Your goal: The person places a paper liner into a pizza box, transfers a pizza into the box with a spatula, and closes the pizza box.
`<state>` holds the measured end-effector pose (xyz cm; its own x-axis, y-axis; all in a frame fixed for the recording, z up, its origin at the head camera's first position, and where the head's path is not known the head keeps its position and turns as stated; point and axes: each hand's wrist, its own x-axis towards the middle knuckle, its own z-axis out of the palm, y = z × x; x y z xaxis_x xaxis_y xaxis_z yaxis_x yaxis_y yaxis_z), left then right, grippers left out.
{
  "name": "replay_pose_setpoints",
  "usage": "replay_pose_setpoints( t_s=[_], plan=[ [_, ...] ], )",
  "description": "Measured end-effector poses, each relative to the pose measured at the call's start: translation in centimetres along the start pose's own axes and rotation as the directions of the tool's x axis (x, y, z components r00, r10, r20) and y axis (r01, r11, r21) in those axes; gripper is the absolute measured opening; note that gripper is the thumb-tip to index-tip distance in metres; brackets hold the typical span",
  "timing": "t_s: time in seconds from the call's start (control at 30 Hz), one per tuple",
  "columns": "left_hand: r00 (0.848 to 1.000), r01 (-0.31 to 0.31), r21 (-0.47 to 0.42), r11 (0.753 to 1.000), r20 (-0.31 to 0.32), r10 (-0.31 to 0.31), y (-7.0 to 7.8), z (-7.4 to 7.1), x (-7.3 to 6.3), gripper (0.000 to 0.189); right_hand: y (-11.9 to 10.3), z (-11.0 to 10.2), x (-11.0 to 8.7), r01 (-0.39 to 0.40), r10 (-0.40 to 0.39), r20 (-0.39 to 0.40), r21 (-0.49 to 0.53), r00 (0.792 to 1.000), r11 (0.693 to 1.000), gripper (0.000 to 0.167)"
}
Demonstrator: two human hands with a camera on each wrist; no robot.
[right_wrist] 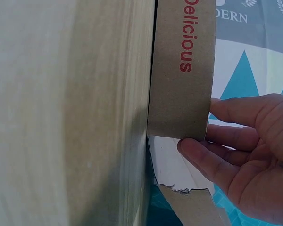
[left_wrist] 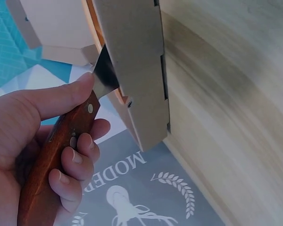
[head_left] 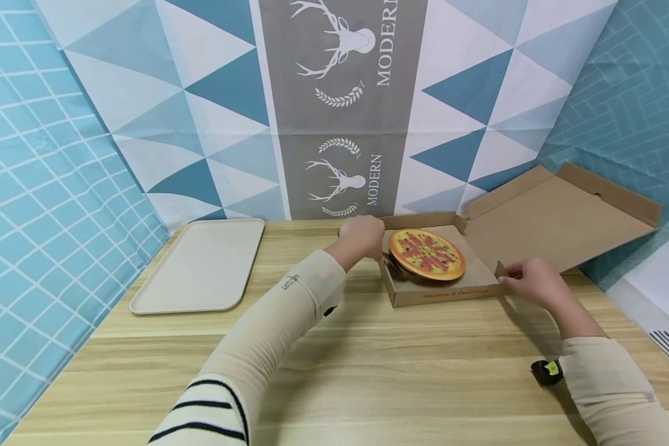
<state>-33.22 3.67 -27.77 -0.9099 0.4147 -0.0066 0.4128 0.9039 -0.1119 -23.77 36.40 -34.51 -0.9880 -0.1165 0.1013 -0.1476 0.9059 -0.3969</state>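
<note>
Curled around one wooden handle point(left_wrist: 40, 197), a person's left hand point(head_left: 363, 236) held a tool point(left_wrist: 79, 117) whose single metal blade point(left_wrist: 105, 77) crossed the left wall of one cardboard box point(head_left: 435, 297), while the right hand point(head_left: 535, 284) pinched the box's front right corner between thumb and fingers. One round pizza point(head_left: 426, 254) lay inside, its left edge near the blade; one open lid point(head_left: 557, 217) spread back to the right. One pale tray point(head_left: 201, 266) rested at the left end of the wooden table point(head_left: 401, 371), with two deer heads point(head_left: 361, 41) printed on the backdrop point(head_left: 463, 99) behind
</note>
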Motion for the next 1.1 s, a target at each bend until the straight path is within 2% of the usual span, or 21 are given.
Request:
replay_pose_setpoints(
  t_s=[0.43, 0.73, 0.97, 1.1],
  plan=[
    [1.000, 0.004, 0.059, 0.998, -0.006, -0.003, 0.4, -1.2, 0.4, 0.031, 0.0, 0.0, 0.0, -0.001, 0.001, 0.003, 0.007, 1.000, 1.000, 0.033],
    [1.000, 0.007, 0.015, 1.000, 0.007, -0.007, 0.7, -1.1, 0.6, 0.034, -0.1, 0.0, -0.1, -0.003, 0.003, -0.001, 0.015, 1.000, 1.000, 0.037],
    [1.000, -0.007, 0.009, 1.000, 0.015, 0.007, 0.8, -0.4, 0.8, 0.029, 0.0, 0.0, 0.0, 0.004, -0.004, -0.004, 0.019, 1.000, 1.000, 0.036],
    [1.000, -0.015, 0.020, 1.000, 0.021, 0.015, 0.7, -0.2, 0.9, 0.034, 0.1, 0.0, 0.0, 0.014, -0.014, -0.010, 0.018, 1.000, 1.000, 0.035]
  ],
)
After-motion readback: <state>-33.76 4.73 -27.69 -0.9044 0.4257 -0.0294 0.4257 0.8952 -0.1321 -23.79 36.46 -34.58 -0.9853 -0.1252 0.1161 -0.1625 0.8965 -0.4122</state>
